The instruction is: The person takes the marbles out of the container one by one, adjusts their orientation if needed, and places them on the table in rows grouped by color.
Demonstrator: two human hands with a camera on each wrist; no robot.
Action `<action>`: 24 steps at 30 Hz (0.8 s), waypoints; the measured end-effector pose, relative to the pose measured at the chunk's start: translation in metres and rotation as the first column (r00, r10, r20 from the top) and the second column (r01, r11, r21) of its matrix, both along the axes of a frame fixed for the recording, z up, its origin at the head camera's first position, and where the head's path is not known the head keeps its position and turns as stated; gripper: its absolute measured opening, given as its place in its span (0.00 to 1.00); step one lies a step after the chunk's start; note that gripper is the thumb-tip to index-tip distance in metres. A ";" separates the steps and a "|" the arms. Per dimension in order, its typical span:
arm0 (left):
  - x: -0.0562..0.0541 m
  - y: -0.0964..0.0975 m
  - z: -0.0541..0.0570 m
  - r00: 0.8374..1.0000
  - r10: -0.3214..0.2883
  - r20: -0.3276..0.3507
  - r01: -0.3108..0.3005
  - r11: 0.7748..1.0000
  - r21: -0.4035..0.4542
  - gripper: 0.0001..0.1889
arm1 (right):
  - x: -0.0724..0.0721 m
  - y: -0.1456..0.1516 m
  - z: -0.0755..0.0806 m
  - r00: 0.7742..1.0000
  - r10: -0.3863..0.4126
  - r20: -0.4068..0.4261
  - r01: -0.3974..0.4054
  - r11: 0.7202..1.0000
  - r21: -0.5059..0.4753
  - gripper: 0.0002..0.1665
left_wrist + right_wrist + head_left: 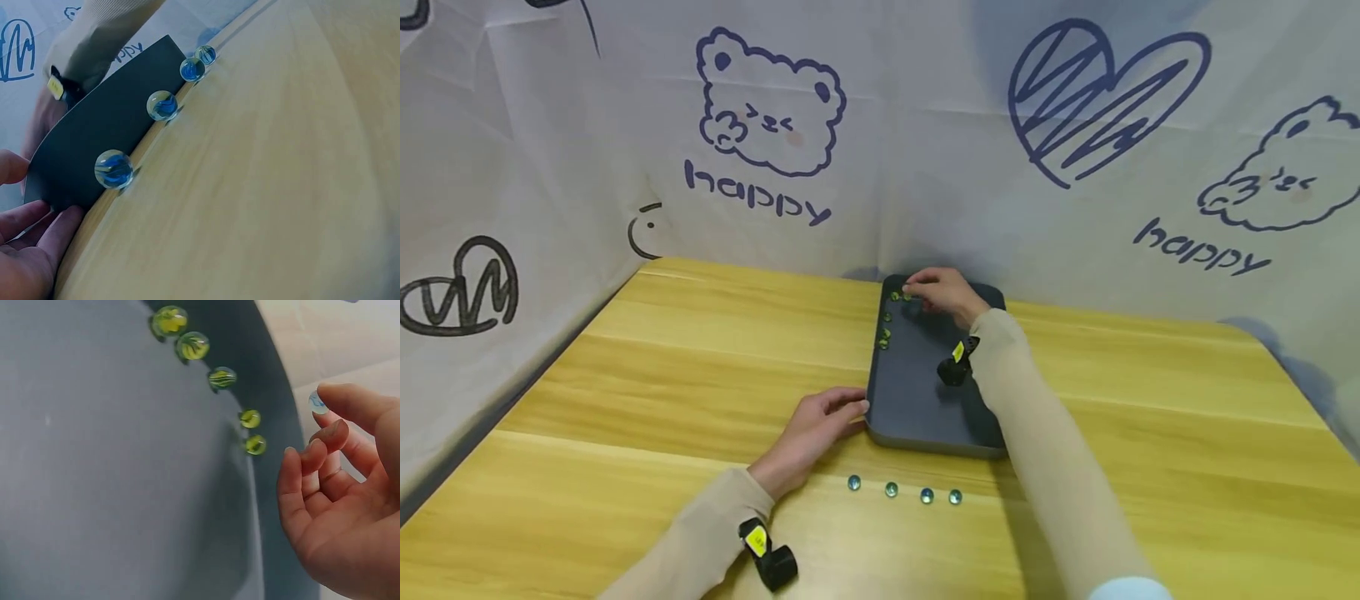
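My right hand (946,293) is over the far left part of the dark grey tray (925,392). In the right wrist view, its thumb and index finger pinch a clear marble with blue inside (318,402). Several clear marbles with yellow-green swirls (192,346) lie inside the tray along its far left edge. At the tray's near left corner, my left hand (812,433) holds the wall between its fingers, seen close up in the left wrist view. Several clear marbles with blue swirls (114,169) sit in a row on the table before the tray's near side.
The wood-grain table (662,383) carries the tray near its back edge. White cloth (925,167) with drawn bears and a heart hangs behind it. A small black camera (957,367) is strapped to the right wrist, another (771,558) to the left.
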State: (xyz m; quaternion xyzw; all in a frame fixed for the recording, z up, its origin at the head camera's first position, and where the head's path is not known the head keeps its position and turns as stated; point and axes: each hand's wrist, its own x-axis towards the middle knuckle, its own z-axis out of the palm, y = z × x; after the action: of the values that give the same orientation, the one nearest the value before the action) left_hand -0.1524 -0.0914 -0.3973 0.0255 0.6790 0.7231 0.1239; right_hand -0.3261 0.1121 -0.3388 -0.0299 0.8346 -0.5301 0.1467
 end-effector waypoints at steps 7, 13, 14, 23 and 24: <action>-0.001 -0.005 0.000 1.000 0.020 0.014 -0.020 1.000 -0.002 0.17 | 0.004 0.000 0.014 1.000 0.003 0.012 -0.002 0.995 -0.100 0.19; 0.000 -0.002 -0.002 0.999 0.025 0.021 -0.025 1.000 0.002 0.17 | 0.016 0.002 0.024 1.000 -0.002 0.007 0.003 0.978 -0.208 0.21; 0.000 -0.002 -0.002 1.000 0.020 0.022 -0.020 1.000 0.005 0.17 | 0.019 0.003 0.026 1.000 -0.009 0.009 0.011 0.974 -0.225 0.20; 0.000 -0.001 0.002 1.000 0.009 0.017 -0.009 1.000 0.014 0.18 | 0.050 0.010 0.049 0.998 -0.006 -0.062 -0.013 0.952 -0.306 0.18; -0.001 0.000 0.002 1.000 0.004 0.020 -0.005 1.000 0.015 0.18 | 0.054 0.011 0.050 0.997 -0.009 -0.075 -0.015 0.951 -0.310 0.18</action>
State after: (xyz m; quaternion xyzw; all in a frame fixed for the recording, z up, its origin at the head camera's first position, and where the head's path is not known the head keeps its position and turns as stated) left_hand -0.1530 -0.0916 -0.3955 0.0177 0.6723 0.7288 0.1289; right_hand -0.2716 0.1228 -0.2888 -0.0739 0.7459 -0.6529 0.1092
